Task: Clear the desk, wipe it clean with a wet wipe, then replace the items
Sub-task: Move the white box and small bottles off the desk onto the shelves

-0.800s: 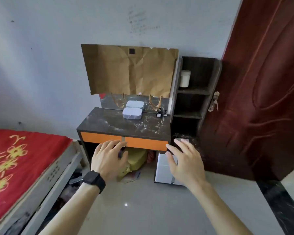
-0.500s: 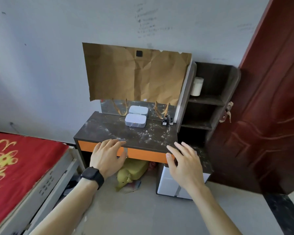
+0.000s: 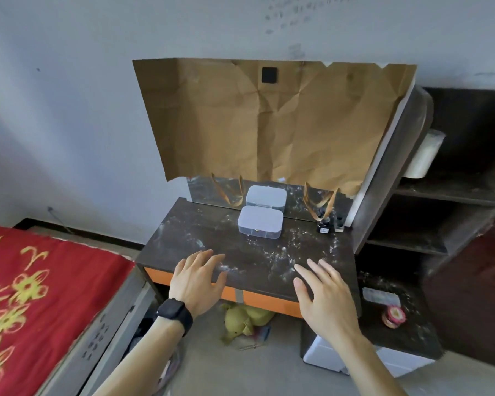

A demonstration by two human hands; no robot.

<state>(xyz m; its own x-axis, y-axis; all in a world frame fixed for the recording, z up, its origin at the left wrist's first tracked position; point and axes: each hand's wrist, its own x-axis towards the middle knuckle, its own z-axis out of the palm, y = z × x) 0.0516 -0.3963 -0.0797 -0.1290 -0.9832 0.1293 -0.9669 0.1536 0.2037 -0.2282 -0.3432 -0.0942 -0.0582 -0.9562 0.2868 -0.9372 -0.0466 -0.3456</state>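
A small dark desk [image 3: 183, 232] with orange drawer fronts stands against the wall, its top speckled with white dust. A clear plastic box [image 3: 260, 222] sits at the back middle, doubled in the mirror strip behind. A small dark bottle [image 3: 323, 225] stands at the back right. My left hand [image 3: 197, 282], with a black watch on the wrist, hovers over the front left edge, fingers spread and empty. My right hand [image 3: 322, 298] hovers over the front right edge, also spread and empty.
Crumpled brown paper [image 3: 269, 121] covers the mirror. A dark shelf unit [image 3: 440, 195] with a white jar [image 3: 423, 155] stands at right, and a lower cabinet top [image 3: 412, 332] carries a pink round item [image 3: 394, 316]. A red bed [image 3: 26, 295] is left; a yellow plush toy [image 3: 246, 318] lies under the desk.
The view has closed in on the desk and tilted down. Both hands have moved forward from in front of the drawers to over the desk's front edge.
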